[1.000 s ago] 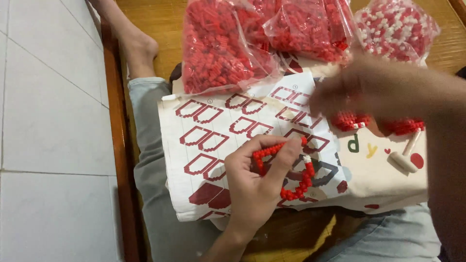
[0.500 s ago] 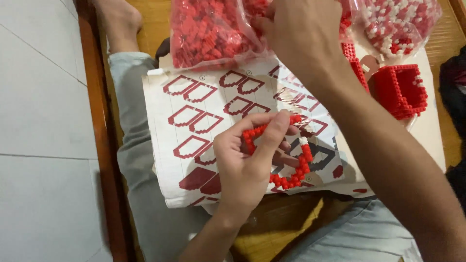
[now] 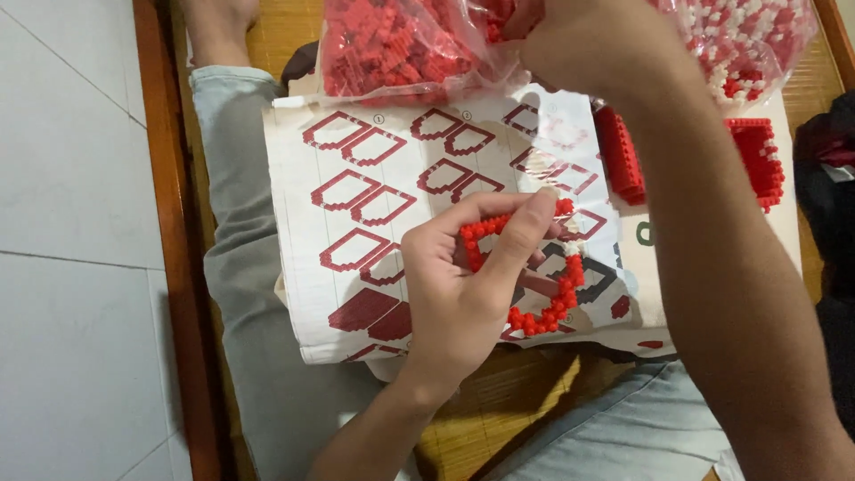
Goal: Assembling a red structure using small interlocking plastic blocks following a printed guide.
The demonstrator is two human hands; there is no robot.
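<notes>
Fingers of the left hand (image 3: pixel 463 285) curl around a heart-shaped outline of small red bricks (image 3: pixel 534 276), with the thumb pressed along its upper edge. The piece sits above the instruction sheet (image 3: pixel 356 223), which is printed with red heart diagrams and spread over the person's lap. Half a second ago the same hand held the outline in much the same spot, so the grasp has not changed; only the view has drifted slightly.

The right hand (image 3: pixel 597 44) has gone farther up than before. It now sits at the top edge of the view, reaching into the mouth of the clear bag of red bricks (image 3: pixel 392 44), and its forearm crosses the right half of the picture. Its fingers are hidden by the bag and by the back of the hand, so whether they are pinching a brick cannot be told.

A second bag of mixed red and white bricks (image 3: pixel 757 44) lies just to the right. Below it, partly behind the forearm, stand built red brick blocks (image 3: pixel 757 160) on the sheet's right side. Grey floor tiles (image 3: pixel 71 223) lie to the left.
</notes>
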